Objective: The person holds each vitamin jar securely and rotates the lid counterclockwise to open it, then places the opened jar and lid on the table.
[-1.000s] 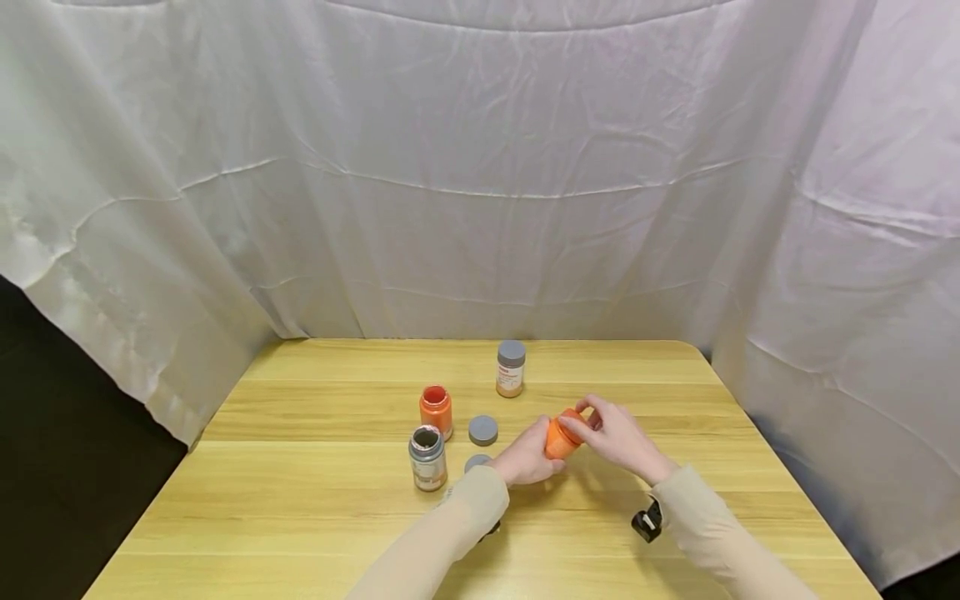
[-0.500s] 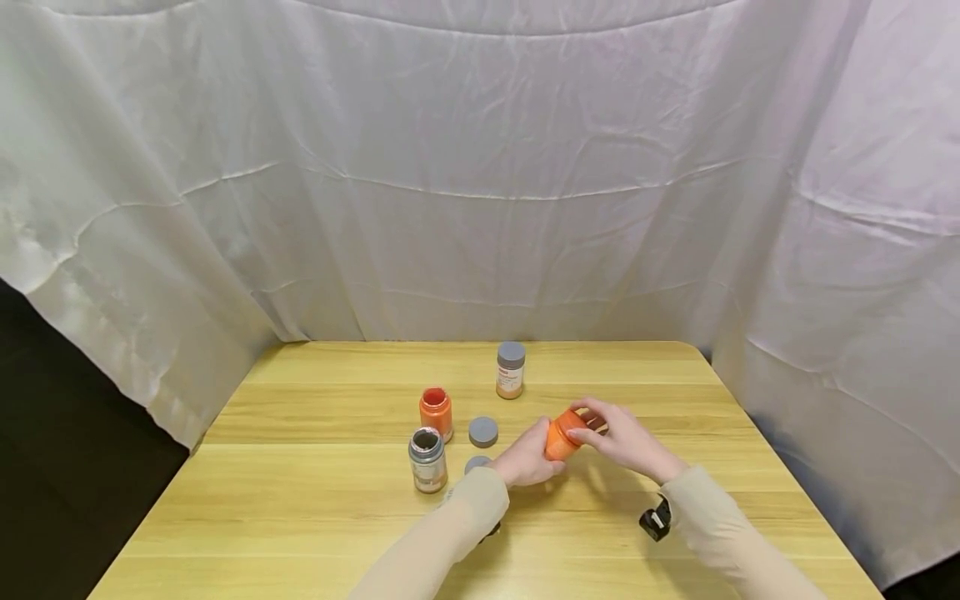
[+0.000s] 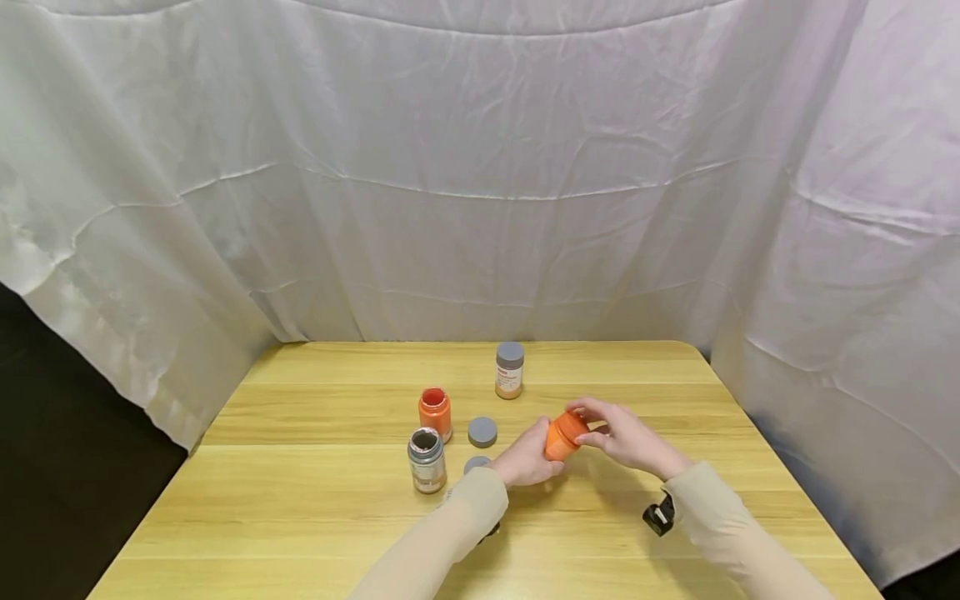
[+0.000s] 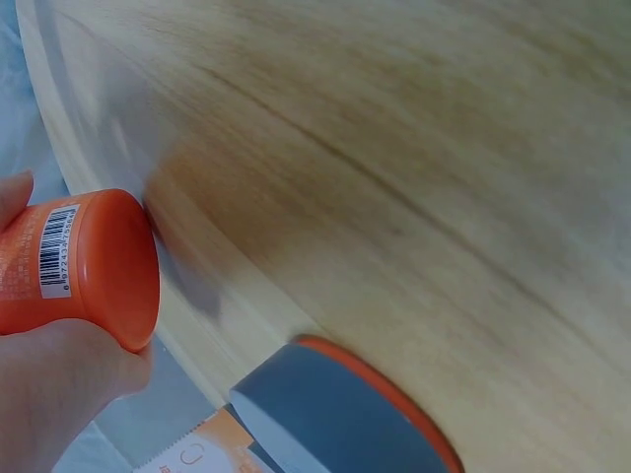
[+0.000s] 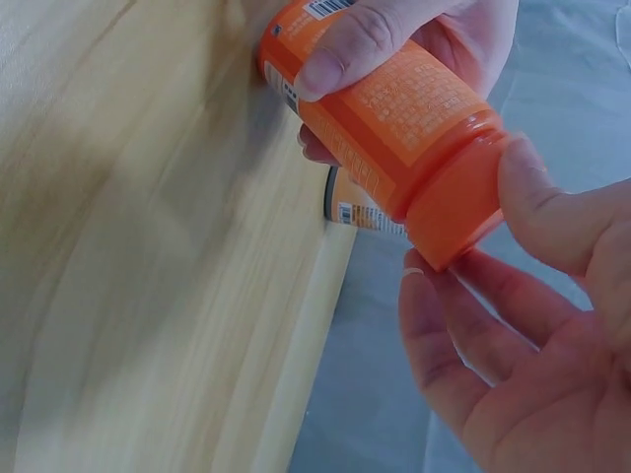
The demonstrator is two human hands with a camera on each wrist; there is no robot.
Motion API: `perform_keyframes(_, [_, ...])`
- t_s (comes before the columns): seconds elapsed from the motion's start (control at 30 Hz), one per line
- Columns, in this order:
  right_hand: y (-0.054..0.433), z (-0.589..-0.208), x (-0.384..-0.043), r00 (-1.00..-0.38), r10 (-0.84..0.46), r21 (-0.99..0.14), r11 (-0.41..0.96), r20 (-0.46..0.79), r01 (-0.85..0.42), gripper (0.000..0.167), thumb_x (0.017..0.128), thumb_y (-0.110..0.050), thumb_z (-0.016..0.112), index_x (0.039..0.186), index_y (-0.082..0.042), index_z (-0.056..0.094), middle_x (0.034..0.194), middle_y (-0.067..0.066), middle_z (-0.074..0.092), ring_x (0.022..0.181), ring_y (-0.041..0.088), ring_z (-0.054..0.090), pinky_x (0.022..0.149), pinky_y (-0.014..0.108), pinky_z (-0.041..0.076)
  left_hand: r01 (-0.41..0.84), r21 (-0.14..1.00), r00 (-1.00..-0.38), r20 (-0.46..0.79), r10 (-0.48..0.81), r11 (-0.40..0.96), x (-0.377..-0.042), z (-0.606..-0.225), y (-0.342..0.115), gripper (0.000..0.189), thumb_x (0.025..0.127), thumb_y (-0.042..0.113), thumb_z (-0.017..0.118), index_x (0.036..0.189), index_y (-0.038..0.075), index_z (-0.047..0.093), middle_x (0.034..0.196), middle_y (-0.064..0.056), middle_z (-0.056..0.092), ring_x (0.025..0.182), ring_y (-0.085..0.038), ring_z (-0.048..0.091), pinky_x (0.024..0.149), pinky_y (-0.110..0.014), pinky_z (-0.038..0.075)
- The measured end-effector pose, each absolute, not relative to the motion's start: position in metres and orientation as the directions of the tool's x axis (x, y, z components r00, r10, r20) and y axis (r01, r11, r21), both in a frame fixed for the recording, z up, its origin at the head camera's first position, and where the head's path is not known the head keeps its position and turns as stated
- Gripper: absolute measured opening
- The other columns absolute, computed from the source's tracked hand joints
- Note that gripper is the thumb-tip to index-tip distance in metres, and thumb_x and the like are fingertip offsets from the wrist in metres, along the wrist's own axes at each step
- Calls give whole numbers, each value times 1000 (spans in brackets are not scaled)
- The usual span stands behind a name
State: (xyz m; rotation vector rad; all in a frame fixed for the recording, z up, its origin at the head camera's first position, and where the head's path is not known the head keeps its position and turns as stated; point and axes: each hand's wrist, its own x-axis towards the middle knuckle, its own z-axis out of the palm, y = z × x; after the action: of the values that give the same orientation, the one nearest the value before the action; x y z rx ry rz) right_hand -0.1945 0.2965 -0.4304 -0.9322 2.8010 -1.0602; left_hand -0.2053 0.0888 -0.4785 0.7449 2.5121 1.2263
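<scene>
An orange plastic jar (image 3: 558,443) hangs tilted over the table, its top toward the right. My left hand (image 3: 525,458) grips its body, thumb across the printed label in the right wrist view. The jar has an orange screw lid (image 5: 458,202) on its neck. My right hand (image 3: 626,435) holds that lid between the thumb on one side and the fingertips on the other. In the left wrist view the jar's smooth base (image 4: 123,266) and a barcode show beside the left hand.
Left of the hands stand an open orange jar (image 3: 436,414) and an open grey jar (image 3: 427,463). Two grey lids lie nearby, one whole lid (image 3: 482,432) and one partly hidden lid (image 3: 476,463) by the left wrist. A grey-capped jar (image 3: 510,371) stands farther back.
My right hand has shifted its grip around the lid, with the thumb now lower and the wrist slightly farther right. The left hand and the jar have stayed nearly still.
</scene>
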Motion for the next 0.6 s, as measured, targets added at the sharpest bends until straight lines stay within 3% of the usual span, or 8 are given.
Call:
perform_keyframes(0.3, [296, -430, -197, -770, -597, -580, 554, 223, -598, 40, 89, 4, 69, 126, -5, 58, 123, 15, 68, 119, 40, 64, 90, 40, 58, 324, 796, -839, -8, 545, 511, -207, -481, 88, 44, 87, 10, 75, 120, 9, 47, 99, 0, 55, 85, -11, 52, 81, -28, 44])
perform_keyframes(0.6, [294, -430, -196, -743, -627, -556, 540, 235, -632, 43, 85, 13, 67, 123, -6, 57, 133, 21, 64, 119, 41, 64, 97, 46, 55, 327, 801, -837, -1, 547, 501, -209, -483, 87, 43, 86, 10, 76, 119, 9, 47, 99, 0, 55, 85, -11, 52, 81, -28, 44])
